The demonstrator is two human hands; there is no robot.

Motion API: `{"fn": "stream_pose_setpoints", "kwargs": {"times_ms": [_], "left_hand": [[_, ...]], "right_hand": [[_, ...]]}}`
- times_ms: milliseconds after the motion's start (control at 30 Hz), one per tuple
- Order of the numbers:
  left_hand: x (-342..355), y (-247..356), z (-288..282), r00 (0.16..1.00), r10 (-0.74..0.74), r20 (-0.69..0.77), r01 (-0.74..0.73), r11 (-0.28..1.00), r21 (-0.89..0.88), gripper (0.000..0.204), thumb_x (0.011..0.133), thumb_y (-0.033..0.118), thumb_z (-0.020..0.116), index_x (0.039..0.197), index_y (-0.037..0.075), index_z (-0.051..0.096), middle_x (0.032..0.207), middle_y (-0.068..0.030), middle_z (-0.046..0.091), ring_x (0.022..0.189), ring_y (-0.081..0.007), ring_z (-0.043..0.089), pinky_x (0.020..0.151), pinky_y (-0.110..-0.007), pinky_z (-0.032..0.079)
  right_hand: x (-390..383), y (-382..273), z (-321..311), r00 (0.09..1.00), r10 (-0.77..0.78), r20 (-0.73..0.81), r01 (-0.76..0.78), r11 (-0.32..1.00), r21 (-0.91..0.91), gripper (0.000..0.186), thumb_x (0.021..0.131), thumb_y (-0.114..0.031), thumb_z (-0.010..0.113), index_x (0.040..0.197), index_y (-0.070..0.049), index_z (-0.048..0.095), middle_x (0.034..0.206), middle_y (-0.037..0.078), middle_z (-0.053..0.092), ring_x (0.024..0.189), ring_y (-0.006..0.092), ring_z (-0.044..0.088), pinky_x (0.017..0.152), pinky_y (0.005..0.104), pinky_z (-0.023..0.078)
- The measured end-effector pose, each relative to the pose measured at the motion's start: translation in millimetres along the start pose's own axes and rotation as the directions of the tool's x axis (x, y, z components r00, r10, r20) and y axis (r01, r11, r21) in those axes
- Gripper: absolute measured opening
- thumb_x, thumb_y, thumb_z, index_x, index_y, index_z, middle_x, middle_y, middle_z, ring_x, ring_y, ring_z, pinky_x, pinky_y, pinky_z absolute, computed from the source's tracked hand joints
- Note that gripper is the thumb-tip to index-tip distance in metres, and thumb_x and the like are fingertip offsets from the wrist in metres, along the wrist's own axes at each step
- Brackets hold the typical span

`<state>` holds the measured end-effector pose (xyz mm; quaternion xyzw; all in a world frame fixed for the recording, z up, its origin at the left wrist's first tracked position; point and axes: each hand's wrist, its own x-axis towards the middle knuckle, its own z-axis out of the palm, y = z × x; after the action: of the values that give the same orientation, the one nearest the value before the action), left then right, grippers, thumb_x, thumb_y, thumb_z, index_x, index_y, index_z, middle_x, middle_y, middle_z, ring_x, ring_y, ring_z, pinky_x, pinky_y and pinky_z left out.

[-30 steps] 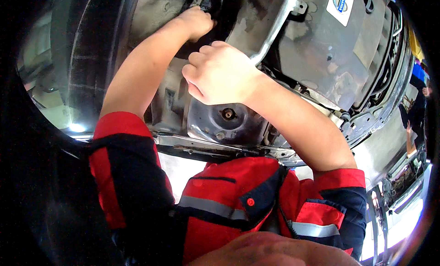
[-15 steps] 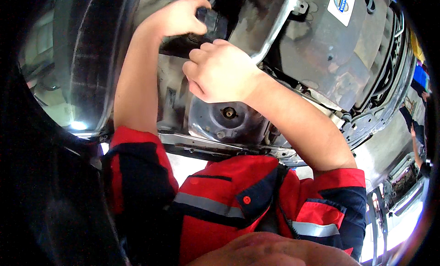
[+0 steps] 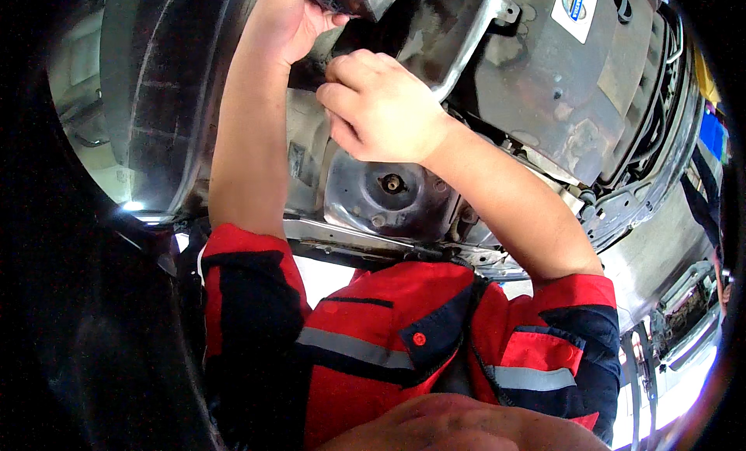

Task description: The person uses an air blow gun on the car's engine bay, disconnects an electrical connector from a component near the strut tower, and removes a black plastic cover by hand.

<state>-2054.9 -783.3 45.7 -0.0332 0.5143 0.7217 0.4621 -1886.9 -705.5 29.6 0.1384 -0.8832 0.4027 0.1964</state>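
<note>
At the top of the view, my left hand [image 3: 289, 22] is closed around a black box-shaped plastic part [image 3: 359, 0], which is tilted above a dark recess in the engine bay. Some of the left fingers are hidden behind the part. Just below and to the right, my right hand [image 3: 385, 107] is closed with its fingers curled in. Whatever the right fingers may hold is hidden. Under that hand lies a round metal strut mount [image 3: 395, 184] with a nut at its centre.
A grey engine cover [image 3: 536, 85] fills the right of the bay. A silver metal brace [image 3: 475, 43] runs diagonally beside my right hand. A dark glossy car panel [image 3: 167, 101] rises on the left. The near body edge [image 3: 342, 245] lies against my jacket.
My left hand has lifted the black plastic part up and farther away, turning it so more of its side shows. My right hand has shifted slightly and stays curled.
</note>
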Motion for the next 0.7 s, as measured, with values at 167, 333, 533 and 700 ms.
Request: {"fn": "stream_pose_setpoints", "kwargs": {"times_ms": [167, 333, 533, 700], "left_hand": [[-3, 13, 17, 0.996, -0.085, -0.035, 0.089, 0.987, 0.133, 0.032, 0.099, 0.034, 0.049, 0.101, 0.006, 0.064, 0.094, -0.0072, 0.070, 0.083, -0.0198, 0.068, 0.067, -0.035, 0.054], [4, 28, 39, 0.982, 0.137, 0.132, -0.146, 0.987, 0.067, 0.049, 0.100, 0.046, 0.039, 0.116, 0.005, 0.057, 0.102, -0.0102, 0.068, 0.088, -0.0262, 0.068, 0.071, -0.045, 0.055], [42, 10, 5, 0.952, 0.196, -0.237, -0.092, 0.918, 0.387, 0.034, 0.092, 0.033, 0.052, 0.113, 0.006, 0.058, 0.085, -0.0090, 0.063, 0.072, -0.0241, 0.064, 0.064, -0.035, 0.050], [81, -39, -25, 0.965, 0.236, -0.110, -0.030, 0.522, 0.853, 0.033, 0.085, 0.012, 0.056, 0.116, 0.002, 0.059, 0.089, -0.0113, 0.067, 0.071, -0.0208, 0.062, 0.060, -0.033, 0.049]], "right_hand": [[36, 11, -41, 0.840, 0.035, -0.541, -0.150, 0.974, -0.168, 0.038, 0.073, -0.017, 0.071, 0.108, -0.004, 0.062, 0.105, 0.020, 0.059, 0.092, 0.0376, 0.059, 0.081, 0.0434, 0.049], [92, 27, -111, 0.884, 0.468, -0.008, -0.468, 0.882, -0.064, 0.041, 0.080, -0.021, 0.071, 0.109, 0.007, 0.062, 0.085, 0.025, 0.067, 0.084, 0.0400, 0.066, 0.078, 0.0449, 0.052], [105, 59, -154, 0.616, 0.747, -0.248, -0.684, 0.664, 0.302, 0.030, 0.085, -0.026, 0.072, 0.088, 0.003, 0.069, 0.073, 0.005, 0.064, 0.063, 0.0153, 0.058, 0.059, 0.0307, 0.047], [94, 83, -166, 0.688, 0.713, -0.139, -0.462, 0.577, 0.674, 0.025, 0.086, -0.024, 0.072, 0.080, 0.000, 0.068, 0.067, 0.001, 0.059, 0.058, 0.0132, 0.053, 0.054, 0.0307, 0.042]]}}
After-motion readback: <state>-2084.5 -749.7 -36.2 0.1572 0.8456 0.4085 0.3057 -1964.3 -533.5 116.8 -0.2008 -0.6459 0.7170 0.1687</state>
